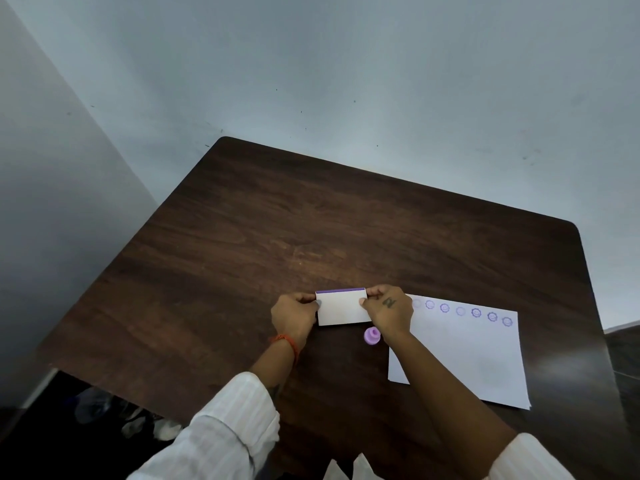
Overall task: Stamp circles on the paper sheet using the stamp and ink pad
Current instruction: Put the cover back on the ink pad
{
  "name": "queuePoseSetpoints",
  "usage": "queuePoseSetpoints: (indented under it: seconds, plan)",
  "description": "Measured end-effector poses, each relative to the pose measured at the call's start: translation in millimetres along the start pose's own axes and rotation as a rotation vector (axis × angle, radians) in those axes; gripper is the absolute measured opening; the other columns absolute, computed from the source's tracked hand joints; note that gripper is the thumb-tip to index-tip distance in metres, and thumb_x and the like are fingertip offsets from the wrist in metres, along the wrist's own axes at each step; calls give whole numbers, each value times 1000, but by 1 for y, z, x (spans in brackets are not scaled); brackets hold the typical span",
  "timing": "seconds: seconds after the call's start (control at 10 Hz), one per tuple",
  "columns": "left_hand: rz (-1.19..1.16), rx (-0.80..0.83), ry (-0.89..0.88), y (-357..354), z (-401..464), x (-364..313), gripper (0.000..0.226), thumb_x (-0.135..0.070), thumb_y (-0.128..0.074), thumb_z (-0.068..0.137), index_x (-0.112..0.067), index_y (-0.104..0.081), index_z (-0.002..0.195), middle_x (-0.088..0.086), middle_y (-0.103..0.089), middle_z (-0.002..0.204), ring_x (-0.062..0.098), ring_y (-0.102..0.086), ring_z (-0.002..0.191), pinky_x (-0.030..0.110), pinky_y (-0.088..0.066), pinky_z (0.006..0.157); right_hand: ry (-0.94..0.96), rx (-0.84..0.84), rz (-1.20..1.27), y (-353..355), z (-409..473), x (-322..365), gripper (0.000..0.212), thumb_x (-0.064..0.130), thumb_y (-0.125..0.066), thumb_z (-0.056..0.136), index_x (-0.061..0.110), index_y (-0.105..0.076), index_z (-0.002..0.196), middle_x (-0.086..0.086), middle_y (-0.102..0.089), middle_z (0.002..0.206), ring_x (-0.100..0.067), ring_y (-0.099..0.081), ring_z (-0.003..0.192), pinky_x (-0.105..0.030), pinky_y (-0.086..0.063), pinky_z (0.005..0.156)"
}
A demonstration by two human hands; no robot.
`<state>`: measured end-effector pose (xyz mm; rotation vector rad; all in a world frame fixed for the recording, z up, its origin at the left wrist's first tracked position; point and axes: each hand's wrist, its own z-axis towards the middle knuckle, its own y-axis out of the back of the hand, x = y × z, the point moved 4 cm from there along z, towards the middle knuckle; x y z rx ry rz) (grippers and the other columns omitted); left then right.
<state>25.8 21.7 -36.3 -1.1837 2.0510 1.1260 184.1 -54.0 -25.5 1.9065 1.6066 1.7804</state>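
Note:
Both hands hold the ink pad (341,308), a white rectangular case with a purple strip along its far edge, in the middle of the dark wooden table (277,244). My left hand (294,315) pinches its left end and my right hand (388,311) pinches its right end. The small purple stamp (372,336) stands on the table just in front of the pad, beside my right wrist, untouched. The white paper sheet (464,358) lies to the right, with a row of several purple circle prints (476,312) along its far edge.
The table's far edge meets a grey wall (346,81). Its left edge drops off to a dark floor with blurred objects (114,407). White cloth (343,471) shows at the bottom of the view. My right forearm crosses the sheet's near-left corner.

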Motion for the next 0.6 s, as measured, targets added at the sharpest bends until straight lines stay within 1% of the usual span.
queuePoseSetpoints:
  seconds: [0.1, 0.2, 0.3, 0.4, 0.5, 0.6]
  plan:
    - [10, 4, -11, 0, 2, 0, 22, -9, -67, 82, -6, -69, 104, 16, -70, 107, 20, -63, 81, 37, -57, 82, 6, 5, -9, 0, 0, 1, 25, 15, -70, 80, 7, -69, 103, -12, -71, 107, -25, -64, 97, -21, -39, 77]
    - [15, 11, -4, 1, 2, -2, 23, -11, -67, 82, -5, -68, 104, 17, -69, 107, 23, -66, 86, 39, -57, 84, 23, 19, -22, 1, 1, 2, 25, 15, -70, 80, 7, -68, 104, -12, -71, 108, -25, -64, 97, -21, -39, 77]
    - [36, -1, -24, 3, 0, -7, 25, -20, -66, 84, -6, -66, 105, 16, -69, 107, 25, -66, 92, 40, -56, 87, 68, 12, -29, 4, 0, 4, 27, 18, -68, 82, 6, -67, 105, -13, -71, 107, -25, -64, 97, -21, -39, 77]
    - [152, -49, -140, 7, -7, -21, 31, -31, -62, 86, -10, -64, 108, 11, -68, 111, 24, -62, 103, 32, -49, 90, 119, -45, -25, 11, -4, 13, 34, 23, -65, 84, 6, -63, 113, -14, -69, 113, -27, -63, 104, -28, -46, 85]
    - [290, -91, -363, 6, -13, -42, 39, -35, -57, 89, -13, -57, 121, 11, -59, 126, 25, -55, 115, 33, -45, 91, 255, -82, -23, 18, -8, 27, 38, 27, -58, 89, 9, -56, 122, -14, -63, 123, -28, -57, 113, -35, -46, 95]
    - [355, -94, -566, 1, -22, -64, 52, -35, -50, 92, -16, -37, 138, 8, -35, 150, 25, -30, 139, 40, -32, 110, 354, -118, -13, 26, -15, 47, 45, 34, -49, 92, 13, -46, 131, -11, -51, 138, -27, -45, 129, -36, -38, 104]
